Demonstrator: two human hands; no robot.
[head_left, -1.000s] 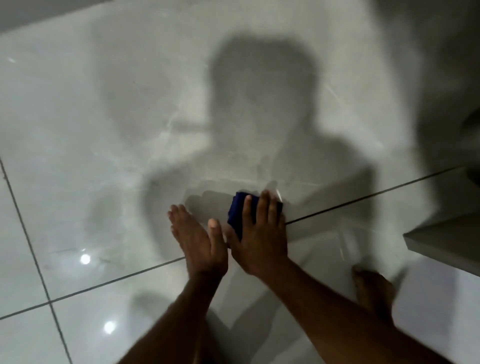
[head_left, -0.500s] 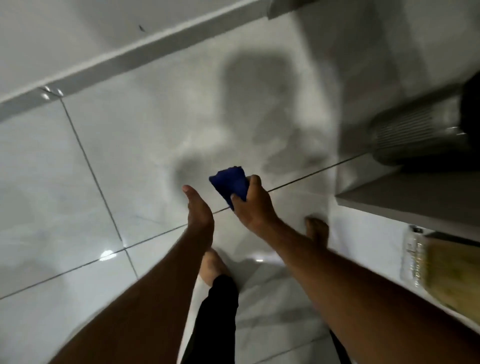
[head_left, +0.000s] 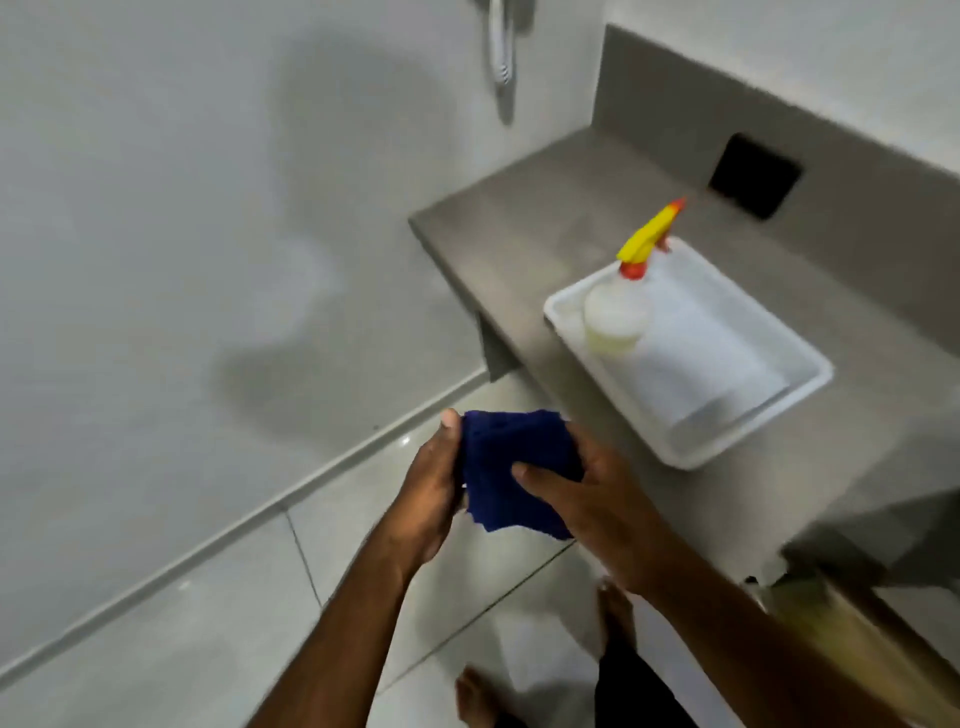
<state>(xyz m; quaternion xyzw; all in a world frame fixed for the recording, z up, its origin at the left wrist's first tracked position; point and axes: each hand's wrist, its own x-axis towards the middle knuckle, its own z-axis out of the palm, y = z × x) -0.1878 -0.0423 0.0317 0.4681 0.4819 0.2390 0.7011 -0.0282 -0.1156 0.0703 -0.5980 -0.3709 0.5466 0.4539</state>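
Cloth (head_left: 511, 467) in the head view — dark blue, nubbly, bunched to a rough square — is held in the air between both hands, near the matte grey ledge (head_left: 498, 228). Left hand (head_left: 434, 488) curls round one edge; right hand (head_left: 587, 499) pinches it, thumb on top. Likely refolding; next, a clean face turned outward. A smooth white tray (head_left: 691, 457) carries a translucent spray bottle (head_left: 618, 317).

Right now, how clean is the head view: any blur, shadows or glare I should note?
Head view: dim and soft all over; motion blur smears the lower right corner and the spray bottle; a broad shadow falls on the wall; small glints on the floor tiles; the blue cloth, held by left hand and right hand, reads clearly.
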